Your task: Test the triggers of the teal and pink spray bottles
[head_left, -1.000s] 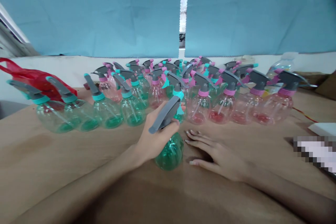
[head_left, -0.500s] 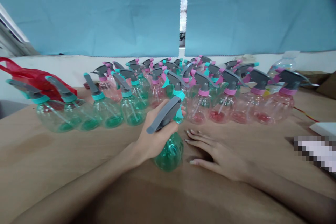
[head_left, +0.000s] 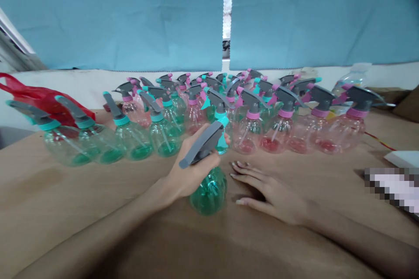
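Observation:
My left hand (head_left: 193, 165) is wrapped round the neck of a green spray bottle (head_left: 209, 194) with a grey and turquoise trigger head. The bottle is near the middle of the table; I cannot tell whether its base touches the wood. Palm down on the tabletop, my right hand (head_left: 265, 189) lies just right of that bottle, fingers stretched out and holding nothing. Beyond my hands stand rows of spray bottles: green ones (head_left: 134, 141) with turquoise collars at the left, pink ones (head_left: 275, 135) with pink collars at the right.
A red plastic bag (head_left: 49, 100) lies at the far left behind the bottles. On the right are a blurred-out flat object (head_left: 393, 189), a white box (head_left: 404, 159) and a clear large bottle (head_left: 355, 76). A blue curtain (head_left: 131, 17) hangs behind the wooden table (head_left: 81, 196).
The held spray bottle and my left hand have shifted very slightly left and toward me, partly with the camera's own small movement. My right hand stays flat in place.

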Motion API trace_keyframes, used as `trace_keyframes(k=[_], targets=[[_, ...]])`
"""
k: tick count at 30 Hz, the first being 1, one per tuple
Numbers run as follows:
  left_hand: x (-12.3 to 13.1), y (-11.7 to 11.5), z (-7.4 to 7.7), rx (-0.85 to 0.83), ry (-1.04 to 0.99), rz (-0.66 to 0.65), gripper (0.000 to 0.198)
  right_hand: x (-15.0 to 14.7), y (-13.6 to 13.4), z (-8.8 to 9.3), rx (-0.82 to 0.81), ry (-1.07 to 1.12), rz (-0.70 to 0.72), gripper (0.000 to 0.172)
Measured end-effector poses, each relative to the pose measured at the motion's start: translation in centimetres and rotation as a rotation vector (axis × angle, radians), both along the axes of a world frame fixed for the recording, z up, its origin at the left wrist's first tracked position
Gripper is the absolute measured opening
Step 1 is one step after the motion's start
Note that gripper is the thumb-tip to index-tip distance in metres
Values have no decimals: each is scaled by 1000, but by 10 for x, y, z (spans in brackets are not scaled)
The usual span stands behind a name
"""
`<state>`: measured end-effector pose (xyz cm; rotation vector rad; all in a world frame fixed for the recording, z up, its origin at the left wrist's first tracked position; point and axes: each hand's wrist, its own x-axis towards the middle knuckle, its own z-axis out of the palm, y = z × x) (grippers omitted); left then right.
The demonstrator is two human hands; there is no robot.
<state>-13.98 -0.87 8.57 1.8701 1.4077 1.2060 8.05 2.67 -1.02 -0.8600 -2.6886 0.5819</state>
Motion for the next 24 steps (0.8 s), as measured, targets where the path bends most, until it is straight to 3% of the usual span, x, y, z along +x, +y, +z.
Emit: trace_keyframes(k=[8,24], targets=[[6,-1,2,-81,-126,-106,39,2,1,-3,-12,57,10,62],[6,1,-1,-56,-100,-123,38,1,0,-2,-4,55,3,62]])
